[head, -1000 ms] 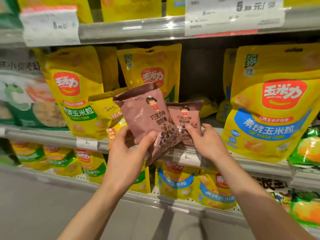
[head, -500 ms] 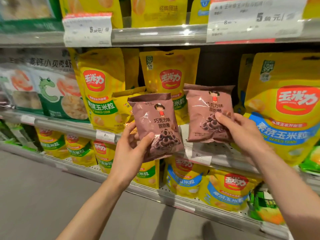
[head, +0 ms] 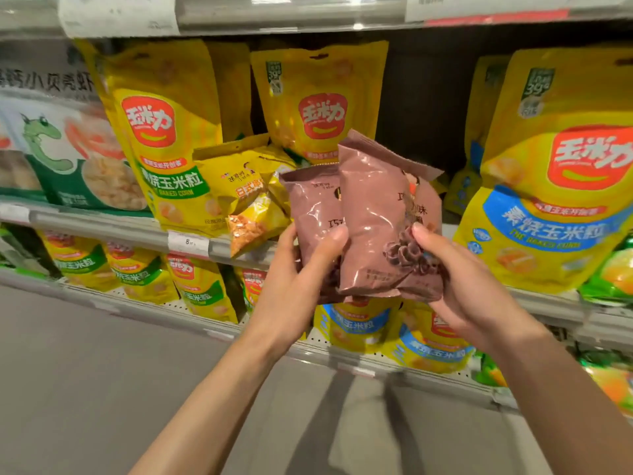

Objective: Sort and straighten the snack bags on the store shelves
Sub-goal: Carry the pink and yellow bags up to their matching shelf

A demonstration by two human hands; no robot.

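Brown snack bags (head: 373, 214) gripped by both hands' fingers (head: 329, 238), yellow "THE BAKED CORN" pouch (head: 555, 186), smaller print perhaps unreadable

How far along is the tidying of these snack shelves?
Done: the big yellow bags stand upright in rows. In hand: the left hand and right hand each grip a brown bag, the two overlapping. Left: shelving those, and straightening the small yellow bag slumped at the shelf edge.

The brown snack bags (head: 370, 217) between my fingers (head: 329, 241) are glossy, crinkled plastic film catching the light. The yellow bags (head: 164, 132) behind look shiny too. The shelf edge (head: 102, 224) is smooth grey metal with paper price tags (head: 188, 242).
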